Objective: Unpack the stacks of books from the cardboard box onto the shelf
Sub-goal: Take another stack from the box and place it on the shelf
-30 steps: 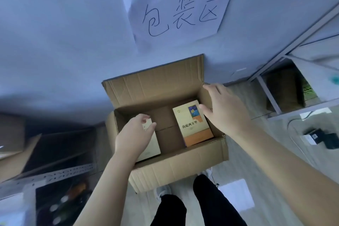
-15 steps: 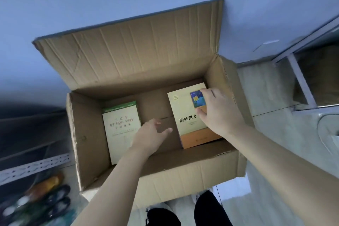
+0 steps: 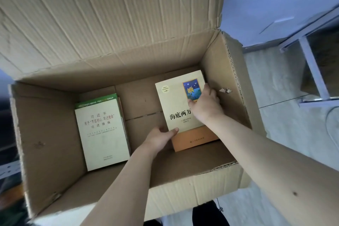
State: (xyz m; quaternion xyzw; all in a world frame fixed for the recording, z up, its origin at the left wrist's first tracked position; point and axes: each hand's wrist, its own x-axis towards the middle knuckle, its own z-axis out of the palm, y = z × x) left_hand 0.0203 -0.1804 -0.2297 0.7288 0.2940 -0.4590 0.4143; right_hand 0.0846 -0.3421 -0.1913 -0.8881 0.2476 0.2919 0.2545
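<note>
An open cardboard box [image 3: 225,71] fills the view, its far flap raised. Inside on the right lies a stack topped by a cream book with an orange band [image 3: 176,104]. My left hand [image 3: 159,138] grips its near left corner, thumb on the cover. My right hand [image 3: 205,104] holds the stack's right edge, fingers curled over the cover by the blue picture. On the left of the box lies a second stack, a cream book on a green one [image 3: 102,134], untouched.
The box stands on a pale floor [image 3: 286,134] against a blue-white wall. A metal shelf frame [image 3: 311,66] stands to the right. A cable loops on the floor at the far right. My dark trouser legs show at the bottom edge.
My head has dropped closer to the box. My left hand moved right from the box's middle to the orange-banded stack's corner. My right hand slid down the cover to its right edge.
</note>
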